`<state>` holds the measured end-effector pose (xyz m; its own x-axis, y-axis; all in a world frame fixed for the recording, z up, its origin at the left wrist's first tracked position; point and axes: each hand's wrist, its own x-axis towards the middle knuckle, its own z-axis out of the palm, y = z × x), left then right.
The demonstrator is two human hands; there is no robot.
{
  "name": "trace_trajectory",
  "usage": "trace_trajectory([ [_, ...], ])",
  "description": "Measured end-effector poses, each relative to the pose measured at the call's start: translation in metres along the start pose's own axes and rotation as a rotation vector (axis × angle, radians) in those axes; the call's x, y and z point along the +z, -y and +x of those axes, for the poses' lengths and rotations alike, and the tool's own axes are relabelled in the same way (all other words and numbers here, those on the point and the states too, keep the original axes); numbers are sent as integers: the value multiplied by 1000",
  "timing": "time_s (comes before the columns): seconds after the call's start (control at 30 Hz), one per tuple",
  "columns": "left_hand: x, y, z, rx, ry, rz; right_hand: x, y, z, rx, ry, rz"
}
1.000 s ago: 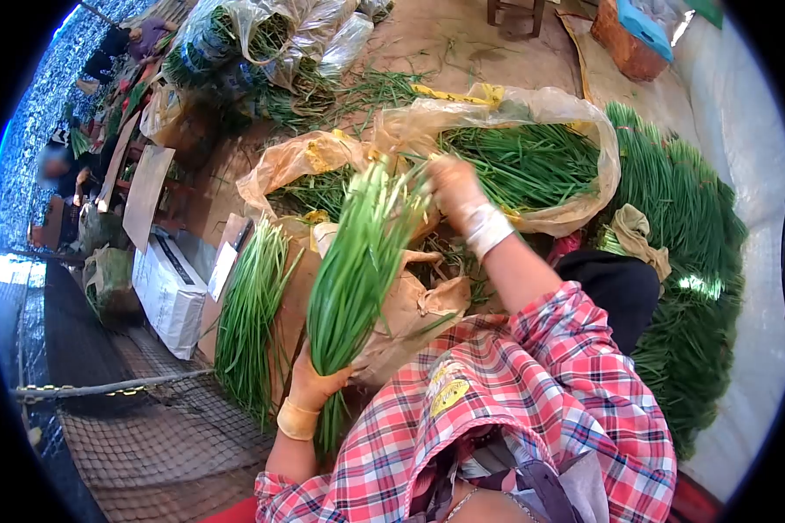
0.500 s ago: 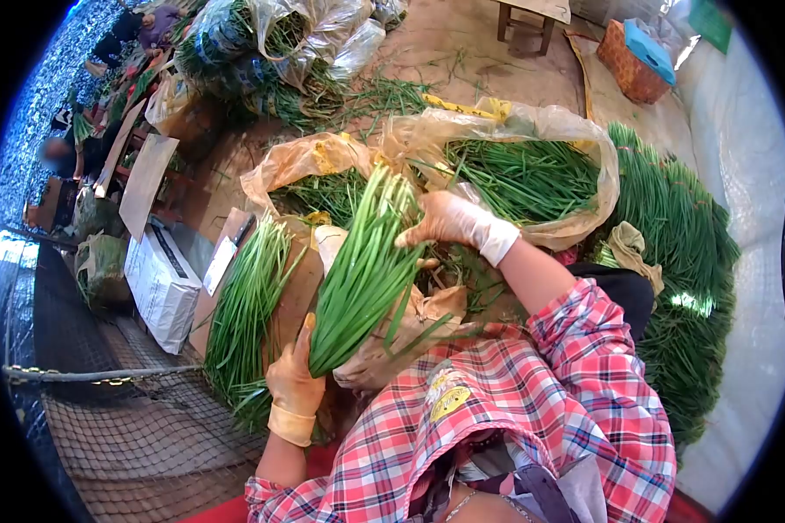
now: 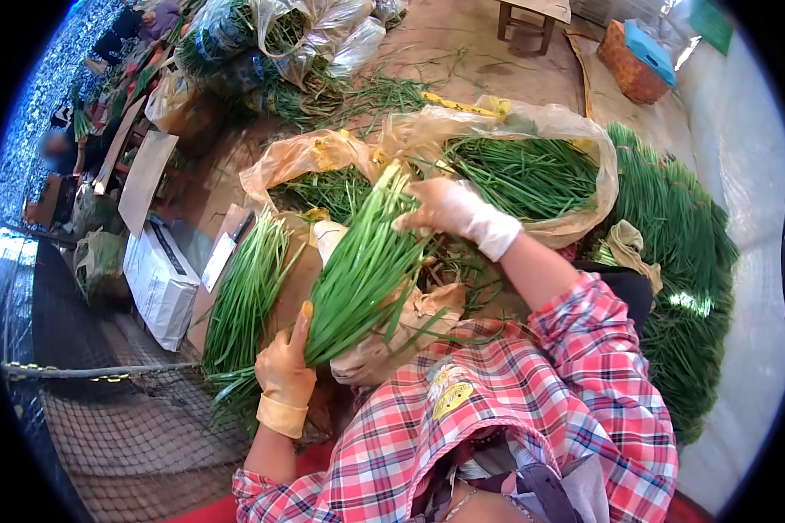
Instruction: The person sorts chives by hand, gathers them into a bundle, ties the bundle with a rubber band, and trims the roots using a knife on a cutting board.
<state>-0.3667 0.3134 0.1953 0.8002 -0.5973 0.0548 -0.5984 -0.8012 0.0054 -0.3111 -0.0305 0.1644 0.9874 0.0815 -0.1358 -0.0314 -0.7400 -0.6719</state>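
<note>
From where I stand, the bunch of long green leaves (image 3: 366, 257) is just to the near left of the open bag (image 3: 541, 120), its pale stem end pointing up towards that bag and its green tips slanting away from it. The left hand (image 3: 286, 375) is at the green end, the farther one from the bag, one digit upright along the edge; its other fingers are partly hidden, so I can't tell how firmly they hold. The right hand (image 3: 449, 212), closer to the bag, has its fingers spread and arched against the pale stems rather than closed round them.

It looks to me like a job of settling the bunch between the two hands. I'd press the stems lightly from the side, because a hard squeeze would likely bruise such thin leaves. The left palm ought to cradle the tips so they don't fan out; a few are straying on the side towards the shirt (image 3: 532, 383). I'd also mind the second bunch (image 3: 244, 296), farther left of the bag: if the left hand swings wide, the leaves could tangle.
</note>
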Motion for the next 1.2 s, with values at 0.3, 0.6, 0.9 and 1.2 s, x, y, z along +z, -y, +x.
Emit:
trace_trajectory([
  [0.3, -2, 3, 0, 134, -7, 54, 62, -28, 17, 150, 383, 278],
  [0.6, -5, 4, -5, 44, 208, 117, 37, -117, 26, 320, -304, -169],
  [0.9, 10, 2, -15, 26, 175, 82, 19, -21, -6, 100, 117, 70],
  [1.2, 7, 2, -12, 128, 164, 180, 36, 4, 18, 52, 471, -536],
])
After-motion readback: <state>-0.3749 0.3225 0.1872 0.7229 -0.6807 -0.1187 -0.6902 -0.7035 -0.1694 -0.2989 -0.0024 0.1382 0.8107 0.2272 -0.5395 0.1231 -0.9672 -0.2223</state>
